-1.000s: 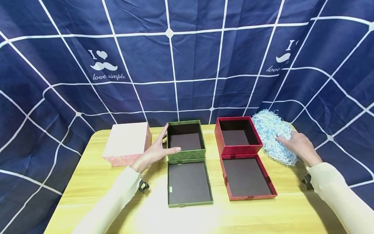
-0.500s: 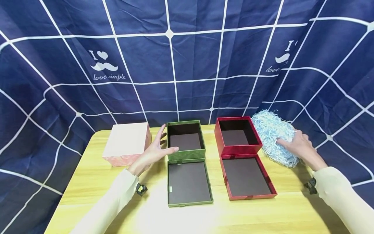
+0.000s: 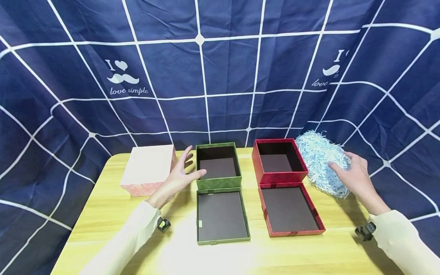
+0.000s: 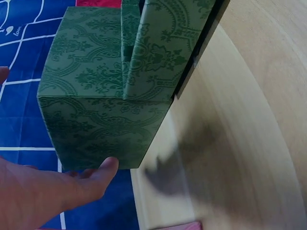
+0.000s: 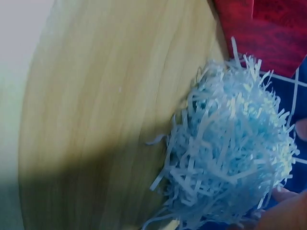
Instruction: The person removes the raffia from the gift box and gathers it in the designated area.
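Observation:
Beside the left wall of the green patterned box (image 3: pixel 220 183), my left hand (image 3: pixel 175 182) has its fingers and thumb spread, holding nothing. In the left wrist view the thumb (image 4: pixel 108 168) lies close to the box's side; whether it touches cannot be told. A heap of pale blue shredded paper (image 3: pixel 321 158) lies at the far right. My right hand (image 3: pixel 355 177) is at the heap's right edge, its thumb and fingers loosely apart over the strands. In the right wrist view the shredded paper (image 5: pixel 225 153) partly hides the fingertips.
The green lid (image 3: pixel 223 215) lies inside-up in front of its box. An uncovered red box (image 3: pixel 282 177) stands left of the paper, with its red lid (image 3: pixel 292 208) before it. A covered pink box (image 3: pixel 148 164) sits at left. Blue curtain (image 3: pixel 227 68) surrounds the table (image 3: pixel 275 256).
My left hand has drawn slightly left, away from the green box. My right hand has shifted right, from over the shredded paper toward its outer edge. The boxes and lids stay put.

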### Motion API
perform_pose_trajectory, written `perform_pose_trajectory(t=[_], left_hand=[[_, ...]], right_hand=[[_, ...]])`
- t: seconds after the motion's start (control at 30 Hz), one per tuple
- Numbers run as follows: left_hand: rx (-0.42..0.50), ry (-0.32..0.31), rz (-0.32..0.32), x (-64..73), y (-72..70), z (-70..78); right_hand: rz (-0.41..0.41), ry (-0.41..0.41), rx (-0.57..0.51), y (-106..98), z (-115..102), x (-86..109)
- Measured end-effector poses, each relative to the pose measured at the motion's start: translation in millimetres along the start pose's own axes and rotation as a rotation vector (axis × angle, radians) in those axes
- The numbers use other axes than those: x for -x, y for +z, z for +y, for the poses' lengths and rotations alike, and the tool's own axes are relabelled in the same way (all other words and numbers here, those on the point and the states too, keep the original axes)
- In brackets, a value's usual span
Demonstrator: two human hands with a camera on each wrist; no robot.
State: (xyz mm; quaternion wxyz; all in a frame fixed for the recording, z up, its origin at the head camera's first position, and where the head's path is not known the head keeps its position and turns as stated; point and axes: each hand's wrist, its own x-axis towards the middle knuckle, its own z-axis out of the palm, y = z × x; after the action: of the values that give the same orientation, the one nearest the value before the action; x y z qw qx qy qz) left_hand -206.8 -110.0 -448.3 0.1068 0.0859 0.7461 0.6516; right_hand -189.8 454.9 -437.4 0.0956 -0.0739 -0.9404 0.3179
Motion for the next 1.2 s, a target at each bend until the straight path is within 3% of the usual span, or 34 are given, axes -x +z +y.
perform_pose_trajectory(t=[0.27, 0.63, 0.9, 1.03, 1.2], left_hand=[[-0.024, 0.056, 0.038, 4.5, -3.6, 6.5], [-0.072, 0.132, 0.064, 23.7, -9.2, 10.4], [-0.054, 0.179, 0.057, 34.8, -18.5, 12.5], [-0.059, 0.18, 0.055, 32.2, -31.5, -6.4], [-0.041, 0.198, 0.078, 45.7, -34.0, 8.7]], right_hand=[[0.188, 0.021, -0.082, 4.2, -18.4, 13.9], [0.246, 0.128, -0.231, 14.8, -53.5, 33.9], [0.372, 0.133, -0.43, 23.0, -77.5, 48.5], [0.367, 0.072, -0.486, 27.6, -90.8, 57.4], [0.31, 0.044, -0.534, 34.8, -104.9, 64.8]])
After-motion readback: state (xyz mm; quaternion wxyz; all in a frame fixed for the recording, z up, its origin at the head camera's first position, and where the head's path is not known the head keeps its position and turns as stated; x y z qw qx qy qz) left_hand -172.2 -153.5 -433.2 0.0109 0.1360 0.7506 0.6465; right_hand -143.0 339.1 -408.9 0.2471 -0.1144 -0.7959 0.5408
